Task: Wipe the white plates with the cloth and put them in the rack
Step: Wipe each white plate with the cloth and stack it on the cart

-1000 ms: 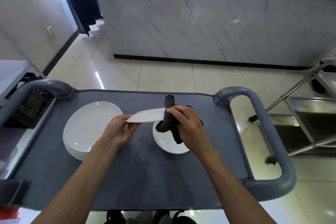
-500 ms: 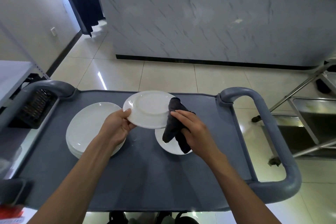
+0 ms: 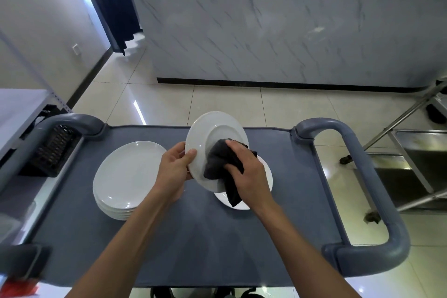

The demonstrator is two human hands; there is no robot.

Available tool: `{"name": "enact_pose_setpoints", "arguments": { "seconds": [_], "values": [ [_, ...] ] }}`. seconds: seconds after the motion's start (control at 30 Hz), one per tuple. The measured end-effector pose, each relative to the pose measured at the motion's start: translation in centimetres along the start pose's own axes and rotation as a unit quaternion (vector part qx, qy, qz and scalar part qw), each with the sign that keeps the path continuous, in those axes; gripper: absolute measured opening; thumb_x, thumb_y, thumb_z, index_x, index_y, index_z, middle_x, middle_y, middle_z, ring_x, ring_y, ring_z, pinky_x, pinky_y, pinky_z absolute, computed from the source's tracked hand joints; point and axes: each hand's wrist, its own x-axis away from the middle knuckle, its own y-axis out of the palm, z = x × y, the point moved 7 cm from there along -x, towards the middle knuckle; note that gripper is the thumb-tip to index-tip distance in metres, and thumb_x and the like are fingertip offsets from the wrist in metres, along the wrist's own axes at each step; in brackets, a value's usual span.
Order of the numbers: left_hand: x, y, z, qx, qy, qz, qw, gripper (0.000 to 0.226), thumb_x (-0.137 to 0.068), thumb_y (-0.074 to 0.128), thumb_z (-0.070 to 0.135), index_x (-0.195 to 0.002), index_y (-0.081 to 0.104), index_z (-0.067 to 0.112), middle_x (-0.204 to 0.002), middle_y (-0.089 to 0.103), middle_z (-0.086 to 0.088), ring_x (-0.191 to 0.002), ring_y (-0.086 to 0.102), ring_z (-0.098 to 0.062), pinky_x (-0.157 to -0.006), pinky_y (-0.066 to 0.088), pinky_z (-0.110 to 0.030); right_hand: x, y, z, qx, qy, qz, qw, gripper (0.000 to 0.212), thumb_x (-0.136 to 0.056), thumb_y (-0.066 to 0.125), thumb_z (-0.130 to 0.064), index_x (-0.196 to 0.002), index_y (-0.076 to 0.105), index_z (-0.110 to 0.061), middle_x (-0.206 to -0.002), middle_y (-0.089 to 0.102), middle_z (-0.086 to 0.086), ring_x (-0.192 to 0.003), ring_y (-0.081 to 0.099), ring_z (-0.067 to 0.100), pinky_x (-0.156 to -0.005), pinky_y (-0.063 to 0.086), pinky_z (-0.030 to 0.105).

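Note:
My left hand (image 3: 175, 172) grips the left rim of a small white plate (image 3: 212, 133), held tilted up with its underside facing me above the grey cart top (image 3: 193, 237). My right hand (image 3: 244, 172) holds a dark grey cloth (image 3: 217, 162) and presses it against the plate's underside. Below them another small white plate (image 3: 266, 176) lies on the cart, mostly hidden by my right hand and the cloth. A stack of larger white plates (image 3: 125, 176) sits on the cart to the left.
A black slotted rack (image 3: 53, 150) stands off the cart's left side beside a grey handle (image 3: 60, 123). The cart's right handle (image 3: 372, 189) loops at the right. A steel-framed stand (image 3: 423, 164) is further right. A marble-fronted counter (image 3: 278, 31) stands across the tiled floor.
My left hand has tipped the small plate from edge-on to steeply upright, underside toward me. My right hand moved the cloth from the plate's right rim onto its underside.

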Motion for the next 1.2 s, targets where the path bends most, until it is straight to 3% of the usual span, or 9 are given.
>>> {"name": "enact_pose_setpoints", "arguments": {
  "seconds": [0.13,0.33,0.5,0.7,0.83,1.03,1.2],
  "values": [
    [0.3,0.4,0.6,-0.025,0.016,-0.016,0.999,0.022,-0.103,0.052,0.009,-0.116,0.069,0.013,-0.098,0.076,-0.010,-0.082,0.072,-0.022,-0.063,0.059,-0.034,0.2,0.7,-0.2,0.018,-0.027,0.031,0.999,0.055,-0.095,0.059,-0.009,-0.147,0.052,-0.023,-0.151,0.049,-0.003,-0.142,0.041,0.009,-0.118,0.033,0.031],
    [0.6,0.9,0.6,-0.062,0.025,-0.052,0.996,0.018,-0.101,0.055,0.012,-0.113,0.069,0.011,-0.101,0.075,-0.015,-0.087,0.072,-0.025,-0.068,0.061,-0.038,-0.7,1.0,-1.5,-0.034,0.013,0.101,0.994,0.052,-0.099,0.057,-0.009,-0.147,0.050,-0.025,-0.151,0.050,-0.008,-0.142,0.041,0.008,-0.117,0.034,0.031],
    [0.9,1.0,0.2,-0.073,0.030,-0.071,0.994,0.019,-0.103,0.053,0.010,-0.114,0.068,0.012,-0.104,0.076,-0.010,-0.094,0.072,-0.027,-0.071,0.059,-0.039,-2.6,0.7,-2.7,-0.034,0.019,0.114,0.993,0.049,-0.100,0.058,-0.010,-0.146,0.052,-0.025,-0.149,0.051,-0.006,-0.138,0.041,0.003,-0.116,0.032,0.023],
    [0.7,0.5,1.6,-0.098,0.072,-0.058,0.991,0.020,-0.103,0.052,0.007,-0.116,0.066,0.011,-0.104,0.075,-0.011,-0.098,0.071,-0.033,-0.081,0.061,-0.050,-4.1,1.3,-4.4,0.013,-0.037,0.131,0.991,0.041,-0.100,0.057,-0.014,-0.139,0.060,-0.024,-0.145,0.054,0.002,-0.136,0.047,0.018,-0.113,0.039,0.035],
    [1.1,0.1,2.9,-0.094,0.100,-0.058,0.989,0.020,-0.102,0.052,0.006,-0.115,0.067,0.011,-0.103,0.075,-0.010,-0.094,0.072,-0.025,-0.079,0.060,-0.040,-5.2,0.9,-4.9,0.010,-0.053,0.131,0.990,0.036,-0.101,0.057,-0.020,-0.135,0.064,-0.024,-0.142,0.056,0.005,-0.132,0.050,0.020,-0.112,0.041,0.038],
    [1.2,-0.6,3.1,-0.067,0.102,-0.054,0.991,0.018,-0.101,0.053,0.007,-0.113,0.066,0.006,-0.102,0.071,-0.022,-0.089,0.067,-0.030,-0.076,0.056,-0.048,-6.8,-0.3,-4.5,0.031,-0.023,0.137,0.990,0.039,-0.100,0.053,-0.030,-0.138,0.061,-0.024,-0.136,0.060,0.001,-0.125,0.055,0.018,-0.107,0.045,0.040],
    [1.2,-1.3,3.1,-0.042,0.100,-0.044,0.993,0.017,-0.100,0.053,0.005,-0.110,0.068,0.007,-0.093,0.072,-0.014,-0.084,0.065,-0.027,-0.070,0.054,-0.043,-7.0,-1.1,-3.9,0.022,0.004,0.142,0.990,0.042,-0.099,0.054,-0.033,-0.139,0.058,-0.024,-0.135,0.060,-0.003,-0.124,0.054,0.014,-0.108,0.044,0.035]
  ]
}}
